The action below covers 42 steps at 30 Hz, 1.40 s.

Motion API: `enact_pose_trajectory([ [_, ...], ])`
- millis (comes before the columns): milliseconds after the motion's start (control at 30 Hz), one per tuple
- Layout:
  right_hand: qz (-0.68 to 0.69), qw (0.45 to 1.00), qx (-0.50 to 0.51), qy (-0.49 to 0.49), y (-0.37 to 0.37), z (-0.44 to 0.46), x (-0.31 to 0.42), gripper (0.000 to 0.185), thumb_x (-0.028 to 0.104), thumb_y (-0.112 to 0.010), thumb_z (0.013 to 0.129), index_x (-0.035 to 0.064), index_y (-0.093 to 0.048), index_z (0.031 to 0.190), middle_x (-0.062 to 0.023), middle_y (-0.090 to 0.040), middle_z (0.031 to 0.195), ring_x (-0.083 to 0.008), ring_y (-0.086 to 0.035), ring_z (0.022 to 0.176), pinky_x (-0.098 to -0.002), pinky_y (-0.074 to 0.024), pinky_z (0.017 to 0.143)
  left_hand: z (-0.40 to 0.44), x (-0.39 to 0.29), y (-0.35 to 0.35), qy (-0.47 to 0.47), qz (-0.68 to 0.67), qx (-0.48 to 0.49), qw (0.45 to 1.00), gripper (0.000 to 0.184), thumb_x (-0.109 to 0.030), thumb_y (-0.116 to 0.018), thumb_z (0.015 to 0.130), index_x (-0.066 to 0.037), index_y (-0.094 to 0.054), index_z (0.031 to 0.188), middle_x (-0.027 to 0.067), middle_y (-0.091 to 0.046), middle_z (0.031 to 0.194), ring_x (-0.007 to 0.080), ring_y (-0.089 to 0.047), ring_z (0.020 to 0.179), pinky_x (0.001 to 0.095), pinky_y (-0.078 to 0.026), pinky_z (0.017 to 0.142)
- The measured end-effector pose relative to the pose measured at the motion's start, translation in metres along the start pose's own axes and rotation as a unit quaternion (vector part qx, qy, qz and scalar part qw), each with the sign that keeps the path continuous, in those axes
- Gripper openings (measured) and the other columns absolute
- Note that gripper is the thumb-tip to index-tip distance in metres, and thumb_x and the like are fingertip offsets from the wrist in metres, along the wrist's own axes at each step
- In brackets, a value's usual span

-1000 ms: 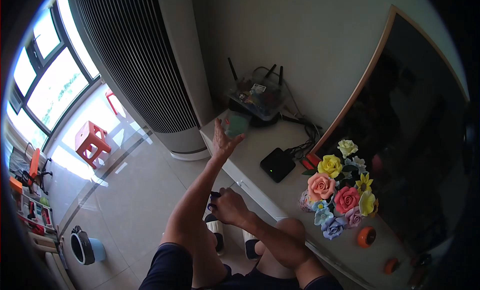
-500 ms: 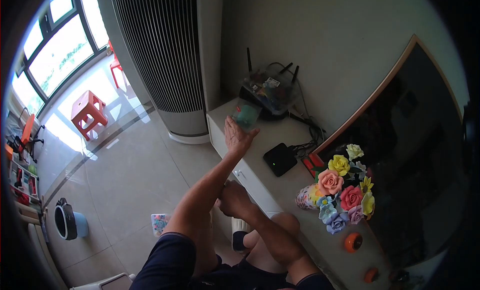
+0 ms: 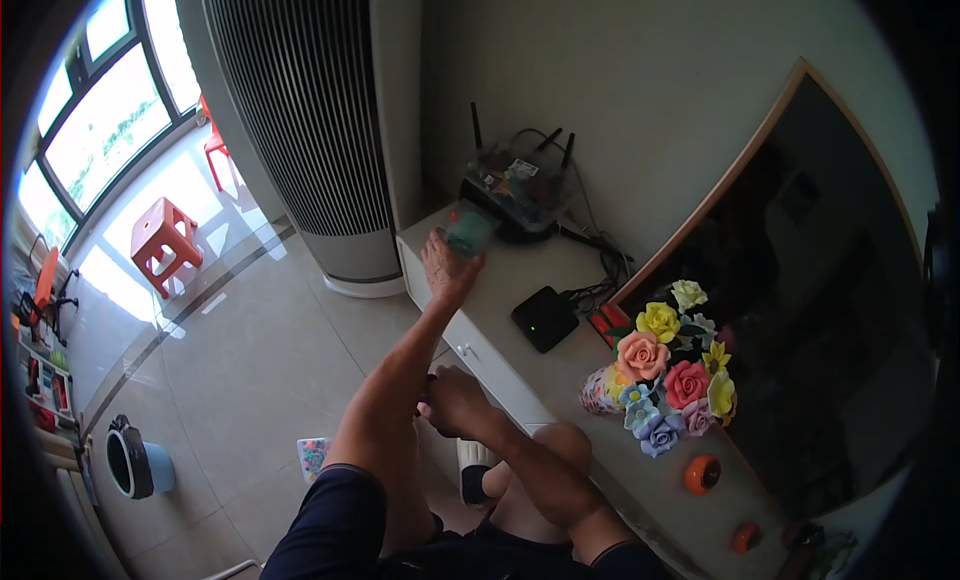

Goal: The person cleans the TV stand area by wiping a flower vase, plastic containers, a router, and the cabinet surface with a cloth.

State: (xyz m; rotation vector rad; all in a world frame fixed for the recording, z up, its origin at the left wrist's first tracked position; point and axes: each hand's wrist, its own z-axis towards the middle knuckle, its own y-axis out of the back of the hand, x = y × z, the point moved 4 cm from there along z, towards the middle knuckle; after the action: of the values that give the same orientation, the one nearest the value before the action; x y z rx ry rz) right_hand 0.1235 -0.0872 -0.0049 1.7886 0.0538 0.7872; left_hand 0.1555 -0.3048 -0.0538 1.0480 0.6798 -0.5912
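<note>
My left hand [image 3: 452, 276] reaches to the far end of the white cabinet [image 3: 490, 280]. Its fingers and thumb close around a greenish see-through box [image 3: 470, 232] with a red spot on it. Just behind stands a black router [image 3: 505, 205] with upright antennas, and a clear plastic container [image 3: 525, 175] of small items rests on top. My right hand [image 3: 462, 405] is curled near my left forearm, over the cabinet's front edge. Something small and dark shows at its fingers, too hidden to name.
A black set-top box [image 3: 545, 318] with a green light and cables sits on the cabinet. Nearby are a vase of flowers [image 3: 670, 370], orange ornaments [image 3: 702, 474] and a large dark screen [image 3: 820, 280]. A tall air conditioner [image 3: 300, 130], red stool [image 3: 165, 242] and bin [image 3: 140, 460] stand on the floor.
My left hand has closed around the greenish box, its thumb drawn in. The dark thing at my right fingers now shows. The view has shifted slightly.
</note>
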Motion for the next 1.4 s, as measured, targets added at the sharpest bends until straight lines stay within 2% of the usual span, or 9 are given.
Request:
enact_pose_trajectory([
  [100, -0.040, 0.998, 0.043, -0.015, 0.001, 0.002, -0.003, 0.029, 0.029, -0.060, 0.090, 0.0048, -0.073, 0.101, -0.0225, -0.066, 0.105, -0.0377, -0.063, 0.102, -0.0485, -0.0522, 0.089, 0.000, 0.007, 0.001, -0.002, -0.011, -0.014, 1.000, 0.090, -0.037, -0.082, 0.065, 0.007, -0.040, 0.132, 0.0263, -0.054, 0.122, 0.0425, -0.051, 0.117, 0.0462, -0.041, 0.103],
  [267, 0.006, 1.000, 0.030, -0.006, -0.025, 0.010, -0.014, 0.021, 0.025, -0.067, 0.077, 0.0057, -0.075, 0.080, -0.0193, -0.071, 0.086, -0.0367, -0.069, 0.088, -0.0484, -0.0547, 0.082, 0.005, 0.026, 0.006, -0.065, -0.033, 0.055, 0.996, 0.093, -0.041, -0.083, 0.071, 0.002, -0.042, 0.142, 0.0246, -0.056, 0.128, 0.0420, -0.054, 0.118, 0.0492, -0.043, 0.101],
  [300, 0.092, 0.991, -0.087, 0.048, -0.053, 0.015, -0.027, 0.018, 0.021, -0.069, 0.069, 0.0056, -0.074, 0.076, -0.0190, -0.070, 0.080, -0.0376, -0.069, 0.083, -0.0486, -0.0551, 0.078, 0.004, 0.025, 0.010, -0.004, 0.013, 0.044, 0.999, 0.088, -0.036, -0.083, 0.072, -0.004, -0.044, 0.144, 0.0220, -0.057, 0.128, 0.0410, -0.057, 0.113, 0.0493, -0.045, 0.098],
  [367, 0.070, 0.987, -0.138, 0.047, -0.073, 0.027, -0.033, 0.016, 0.017, -0.070, 0.062, 0.0037, -0.072, 0.071, -0.0199, -0.068, 0.074, -0.0382, -0.068, 0.075, -0.0487, -0.0546, 0.073, 0.010, 0.029, 0.008, -0.117, 0.023, 0.011, 0.993, 0.083, -0.034, -0.085, 0.072, -0.009, -0.049, 0.143, 0.0198, -0.060, 0.127, 0.0366, -0.058, 0.114, 0.0476, -0.046, 0.097],
  [467, 0.037, 0.990, -0.136, 0.026, -0.052, 0.023, -0.029, 0.019, 0.017, -0.070, 0.057, 0.0031, -0.073, 0.070, -0.0181, -0.068, 0.068, -0.0390, -0.068, 0.069, -0.0490, -0.0540, 0.063, 0.033, 0.060, -0.025, -0.125, -0.227, 0.039, 0.965, 0.077, -0.008, -0.082, 0.078, -0.004, -0.044, 0.145, 0.0181, -0.054, 0.140, 0.0316, -0.055, 0.124, 0.0427, -0.046, 0.105],
  [633, 0.033, 0.973, -0.226, -0.028, -0.046, -0.022, -0.034, 0.020, 0.019, -0.069, 0.061, 0.0026, -0.073, 0.071, -0.0182, -0.068, 0.069, -0.0382, -0.068, 0.070, -0.0487, -0.0535, 0.064, 0.027, 0.044, -0.012, -0.162, -0.064, 0.021, 0.984, 0.082, -0.018, -0.085, 0.073, 0.001, -0.045, 0.143, 0.0208, -0.056, 0.132, 0.0341, -0.057, 0.118, 0.0452, -0.047, 0.100],
  [767, 0.131, 0.981, -0.102, -0.102, -0.052, -0.060, -0.047, 0.028, 0.030, -0.069, 0.076, 0.0077, -0.077, 0.092, -0.0167, -0.073, 0.084, -0.0307, -0.070, 0.078, -0.0479, -0.0532, 0.070, 0.057, 0.101, -0.042, -0.146, -0.130, 0.118, 0.974, 0.070, -0.028, -0.077, 0.082, 0.005, -0.050, 0.139, 0.0239, -0.065, 0.118, 0.0374, -0.063, 0.105, 0.0465, -0.051, 0.092],
  [900, 0.149, 0.964, -0.194, -0.107, -0.068, -0.090, -0.051, 0.022, 0.027, -0.067, 0.076, 0.0064, -0.075, 0.080, -0.0165, -0.071, 0.076, -0.0316, -0.068, 0.070, -0.0477, -0.0522, 0.066, 0.042, 0.072, -0.019, -0.119, 0.233, 0.079, 0.962, 0.082, -0.048, -0.074, 0.084, -0.003, -0.042, 0.146, 0.0210, -0.054, 0.139, 0.0427, -0.052, 0.124, 0.0553, -0.041, 0.106],
  [1400, 0.229, 0.959, -0.107, -0.133, -0.068, -0.148, -0.023, 0.024, 0.026, -0.063, 0.079, 0.0049, -0.074, 0.074, -0.0162, -0.070, 0.072, -0.0321, -0.067, 0.067, -0.0473, -0.0516, 0.063, 0.001, 0.042, 0.025, -0.166, 0.051, -0.045, 0.984, 0.045, -0.035, -0.064, 0.092, 0.002, -0.065, 0.117, 0.0209, -0.070, 0.105, 0.0325, -0.067, 0.091, 0.0447, -0.055, 0.079],
])
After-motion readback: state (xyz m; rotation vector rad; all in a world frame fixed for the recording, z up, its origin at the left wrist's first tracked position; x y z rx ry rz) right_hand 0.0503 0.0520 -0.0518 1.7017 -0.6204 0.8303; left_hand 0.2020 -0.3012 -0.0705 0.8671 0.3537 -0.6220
